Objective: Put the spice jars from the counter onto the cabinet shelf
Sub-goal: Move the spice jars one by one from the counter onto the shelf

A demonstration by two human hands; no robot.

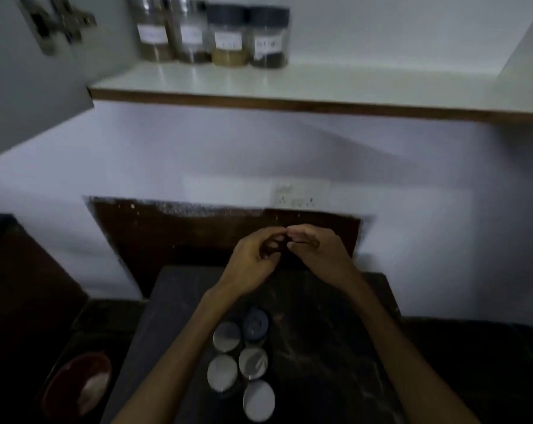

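Hovering hands: left hand (254, 260) and right hand (315, 250) meet fingertip to fingertip above the far end of the dark counter (335, 316).
Grip: fingers on both loosely curled; whether anything is pinched between them, I cannot tell.
Counter jars: five spice jars (243, 359) clustered nearer the person than the hands, below the left forearm; four pale lids, one dark.
Shelf jars: four labelled jars (214, 35) in a row well above the hands, on the cabinet shelf (350, 87).
Bowl: red bowl (78, 384) low and far left of the hands.
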